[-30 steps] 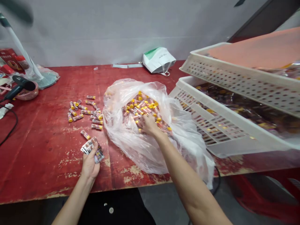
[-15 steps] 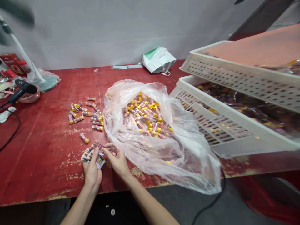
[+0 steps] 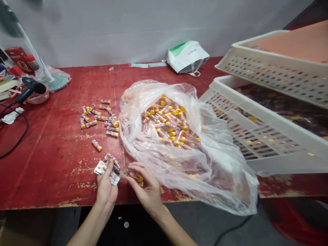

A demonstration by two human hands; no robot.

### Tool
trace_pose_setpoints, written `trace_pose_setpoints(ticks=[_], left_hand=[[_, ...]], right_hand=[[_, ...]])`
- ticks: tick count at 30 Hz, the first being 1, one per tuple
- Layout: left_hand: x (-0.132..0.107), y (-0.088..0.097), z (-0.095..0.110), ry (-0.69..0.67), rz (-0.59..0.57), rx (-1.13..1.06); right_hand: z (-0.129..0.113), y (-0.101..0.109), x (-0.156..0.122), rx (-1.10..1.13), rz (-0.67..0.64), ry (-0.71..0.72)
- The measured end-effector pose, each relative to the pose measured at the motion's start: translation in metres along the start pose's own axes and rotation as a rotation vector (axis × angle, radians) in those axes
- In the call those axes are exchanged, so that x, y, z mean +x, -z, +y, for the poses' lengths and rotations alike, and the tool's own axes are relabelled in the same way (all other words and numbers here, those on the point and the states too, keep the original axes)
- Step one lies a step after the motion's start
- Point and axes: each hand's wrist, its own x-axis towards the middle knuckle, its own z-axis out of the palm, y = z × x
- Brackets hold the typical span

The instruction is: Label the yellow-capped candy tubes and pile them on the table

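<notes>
The left hand (image 3: pixel 106 186) is closed around a small sheaf of printed foil strips (image 3: pixel 107 171), with the edges fanning out past the fingers. Just beside it, the right hand (image 3: pixel 145 188) curls in a narrow pinch around a clear tube with a yellow cap (image 3: pixel 133 174) — both hands close to the near edge of the red worktable (image 3: pixel 51 167). To their right sits a clear plastic bag (image 3: pixel 220 171), its open mouth heaped with capped tubes (image 3: pixel 170 123). Loose tubes (image 3: pixel 98 119) lie grouped on the table to the left of the bag, and a single tube (image 3: pixel 96 145) lies apart, nearer the hands. Two white perforated crates (image 3: pixel 271 73) stand at the right end — one tilted above the other. A hair dryer (image 3: pixel 30 88) lies near the left edge, and a white carrier bag (image 3: pixel 187 56) sits by the far edge.
</notes>
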Motion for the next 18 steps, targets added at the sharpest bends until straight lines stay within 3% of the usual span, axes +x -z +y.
trace_pose_setpoints(ticks=[7,12,18], left_hand=[[-0.014,0.01,-0.009,0.09,-0.09,0.031],[-0.017,0.013,-0.011,0.077,-0.115,0.059],[-0.016,0.011,-0.008,0.065,-0.108,0.064]], right_hand=[[-0.002,0.0,-0.002,-0.209,0.107,0.253],[-0.006,0.004,-0.008,-0.301,0.074,0.206],[-0.014,0.012,-0.008,-0.258,0.047,0.265]])
